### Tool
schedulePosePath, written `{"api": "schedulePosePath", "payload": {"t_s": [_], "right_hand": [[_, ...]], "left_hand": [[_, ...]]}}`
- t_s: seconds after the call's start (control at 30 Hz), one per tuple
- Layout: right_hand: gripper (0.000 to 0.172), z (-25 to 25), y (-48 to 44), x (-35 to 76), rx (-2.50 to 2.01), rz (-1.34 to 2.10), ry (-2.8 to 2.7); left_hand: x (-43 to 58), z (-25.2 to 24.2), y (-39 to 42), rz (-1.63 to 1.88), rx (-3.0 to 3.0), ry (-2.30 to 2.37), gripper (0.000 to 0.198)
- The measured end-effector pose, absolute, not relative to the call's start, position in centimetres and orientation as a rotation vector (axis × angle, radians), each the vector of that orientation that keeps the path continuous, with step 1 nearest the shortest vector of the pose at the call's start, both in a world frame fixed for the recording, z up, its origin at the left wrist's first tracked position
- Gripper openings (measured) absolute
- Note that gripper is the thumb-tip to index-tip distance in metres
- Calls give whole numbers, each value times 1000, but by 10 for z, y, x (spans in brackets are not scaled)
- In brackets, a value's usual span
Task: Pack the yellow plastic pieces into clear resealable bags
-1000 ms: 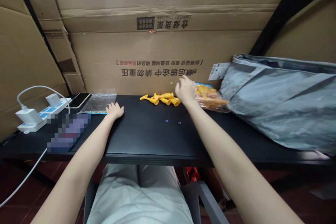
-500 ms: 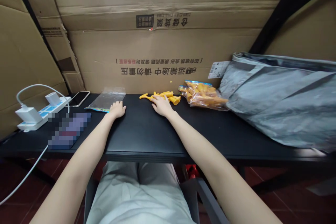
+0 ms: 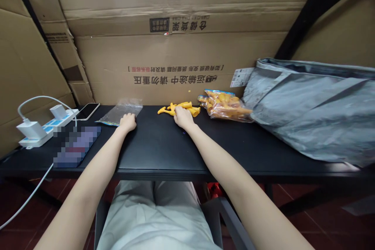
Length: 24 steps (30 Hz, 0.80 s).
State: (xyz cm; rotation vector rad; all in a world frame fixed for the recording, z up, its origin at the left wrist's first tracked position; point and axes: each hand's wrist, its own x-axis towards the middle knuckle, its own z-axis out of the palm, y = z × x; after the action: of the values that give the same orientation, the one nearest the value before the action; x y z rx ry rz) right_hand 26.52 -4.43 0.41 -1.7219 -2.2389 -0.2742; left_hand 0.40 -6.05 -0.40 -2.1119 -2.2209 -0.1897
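My left hand (image 3: 128, 122) rests at the near right corner of a flat, clear zip bag (image 3: 113, 113) with a blue-edged strip. Its fingers are curled closed on the plastic. My right hand (image 3: 183, 118) lies over a small heap of yellow plastic pieces (image 3: 186, 105), its fingers closed around part of one. Hook-shaped ends (image 3: 162, 110) stick out to the left of that hand, and hollow, cone-like ends show to its right. The fingertips of the right hand are partly hidden among the pieces.
A filled clear bag of orange-yellow pieces (image 3: 225, 105) lies right of the heap, against a large grey fabric bag (image 3: 310, 113). At left are a power strip (image 3: 48, 131), a phone (image 3: 87, 111) and a blurred dark packet (image 3: 77, 146). Cardboard (image 3: 181, 50) walls the back.
My right hand has curled its fingers in and shifted the yellow pieces slightly to the right. My left hand's fingers have drawn together, and the clear bag's far edge has shifted right.
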Motion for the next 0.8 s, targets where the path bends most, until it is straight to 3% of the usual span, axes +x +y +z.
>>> {"api": "schedulePosePath", "payload": {"t_s": [0.43, 0.63, 0.8], "right_hand": [[34, -3, -33, 274, -1808, -134, -2032], [30, -10, -21, 282, -1606, -19, -1867], [27, -16, -12, 286, -1356, 22, -1836]], "left_hand": [[3, 18, -71, 30, -2553, -1918, 46], [-1, 27, -76, -111, -2792, -1922, 56], [-1, 20, -67, -336, -2648, -1981, 41]]}}
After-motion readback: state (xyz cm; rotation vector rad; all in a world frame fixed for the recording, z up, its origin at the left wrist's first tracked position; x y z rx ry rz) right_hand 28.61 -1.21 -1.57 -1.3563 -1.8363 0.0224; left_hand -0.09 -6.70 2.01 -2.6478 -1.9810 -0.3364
